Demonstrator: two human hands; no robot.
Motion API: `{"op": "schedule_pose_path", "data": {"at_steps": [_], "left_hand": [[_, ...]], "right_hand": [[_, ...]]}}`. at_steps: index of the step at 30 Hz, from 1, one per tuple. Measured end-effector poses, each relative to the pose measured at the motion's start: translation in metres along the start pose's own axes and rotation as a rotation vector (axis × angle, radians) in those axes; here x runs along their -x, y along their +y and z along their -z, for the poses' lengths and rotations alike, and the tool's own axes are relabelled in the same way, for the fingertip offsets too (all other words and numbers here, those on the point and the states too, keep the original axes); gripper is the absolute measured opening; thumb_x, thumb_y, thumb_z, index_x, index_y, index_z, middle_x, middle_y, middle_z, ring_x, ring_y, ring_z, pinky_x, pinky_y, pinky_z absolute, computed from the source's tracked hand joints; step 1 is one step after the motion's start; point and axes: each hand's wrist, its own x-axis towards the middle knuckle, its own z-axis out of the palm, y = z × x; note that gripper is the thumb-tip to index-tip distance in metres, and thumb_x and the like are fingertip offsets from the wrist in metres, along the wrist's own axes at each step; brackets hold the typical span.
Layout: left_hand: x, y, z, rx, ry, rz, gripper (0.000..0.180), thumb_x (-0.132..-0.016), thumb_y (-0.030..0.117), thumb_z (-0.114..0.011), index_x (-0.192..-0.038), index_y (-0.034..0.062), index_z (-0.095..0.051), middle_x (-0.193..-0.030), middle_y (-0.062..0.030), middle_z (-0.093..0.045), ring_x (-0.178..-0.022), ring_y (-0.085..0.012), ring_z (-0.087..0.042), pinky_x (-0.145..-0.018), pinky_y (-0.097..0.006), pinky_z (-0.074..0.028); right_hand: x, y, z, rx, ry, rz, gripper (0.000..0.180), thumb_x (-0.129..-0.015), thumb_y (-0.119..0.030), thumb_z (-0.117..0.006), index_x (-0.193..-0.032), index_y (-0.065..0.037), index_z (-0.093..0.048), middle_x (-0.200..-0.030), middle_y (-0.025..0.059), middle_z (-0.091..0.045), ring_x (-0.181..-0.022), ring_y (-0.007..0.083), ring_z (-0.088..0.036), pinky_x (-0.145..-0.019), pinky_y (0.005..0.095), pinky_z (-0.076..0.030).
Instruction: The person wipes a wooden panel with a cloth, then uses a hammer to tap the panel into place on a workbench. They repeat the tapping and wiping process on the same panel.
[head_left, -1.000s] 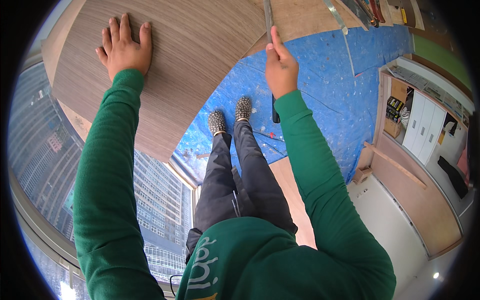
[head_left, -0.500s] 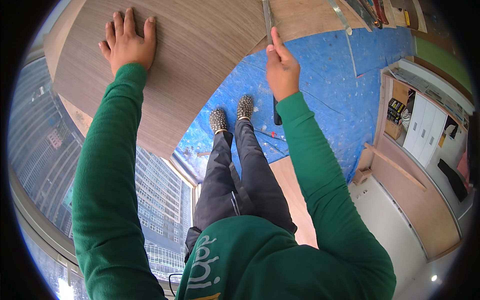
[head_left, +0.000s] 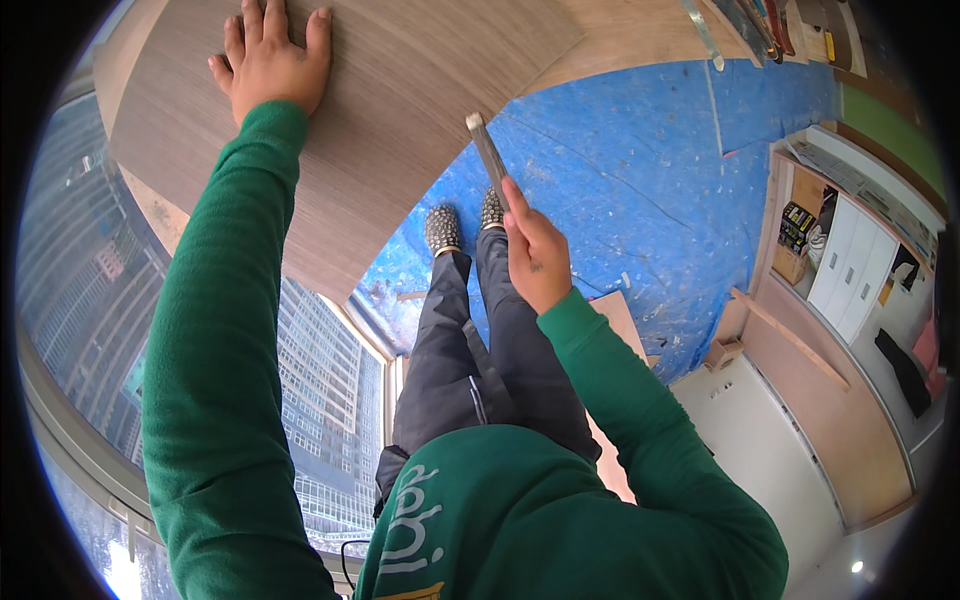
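Observation:
My left hand (head_left: pixel 275 68) lies flat with fingers spread on a brown wood-grain panel (head_left: pixel 430 80) at the upper left. My right hand (head_left: pixel 537 252) is closed round a long grey flat file (head_left: pixel 488 150). Its pale tip points up and to the left, close to the panel's curved right edge but apparently apart from it. The palm hides the file's handle end.
Blue sheeting (head_left: pixel 640 170) covers the floor under my shoes (head_left: pixel 442 229). At the top right, several tools lie on a lighter board (head_left: pixel 640 35), with a metal strip (head_left: pixel 704 35) at its edge. A window (head_left: pixel 330 400) is at left; a white cabinet (head_left: pixel 850 270) stands at right.
My right hand has drawn the file back toward me and slightly left, off the panel's far right side. My left hand stays flat on the panel, slightly higher in view.

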Motion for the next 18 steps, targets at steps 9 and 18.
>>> {"op": "schedule_pose_path", "data": {"at_steps": [9, 18], "left_hand": [[-0.001, -0.001, -0.001, 0.022, 0.009, -0.008, 0.077, -0.101, 0.071, -0.038, -0.162, 0.0242, -0.036, -0.171, -0.0070, -0.028, -0.160, -0.0286, -0.019, -0.129, -0.055, -0.010], [0.000, 0.001, 0.000, 0.045, -0.002, 0.007, 0.076, -0.101, 0.070, -0.039, -0.162, 0.0242, -0.037, -0.171, -0.0072, -0.029, -0.160, -0.0287, -0.019, -0.129, -0.055, -0.010]], "right_hand": [[-0.021, 0.012, -0.010, -0.015, 0.075, -0.043, 0.052, -0.105, -0.007, -0.060, -0.155, -0.018, -0.051, -0.111, 0.0192, -0.075, -0.084, 0.0081, -0.062, -0.078, 0.0271, -0.053], [-0.056, 0.012, -0.010, -0.086, 0.171, 0.038, 0.054, -0.102, -0.004, -0.060, -0.152, -0.023, -0.054, -0.083, 0.0209, -0.066, -0.068, 0.0272, -0.066, -0.068, 0.0329, -0.053]]}}
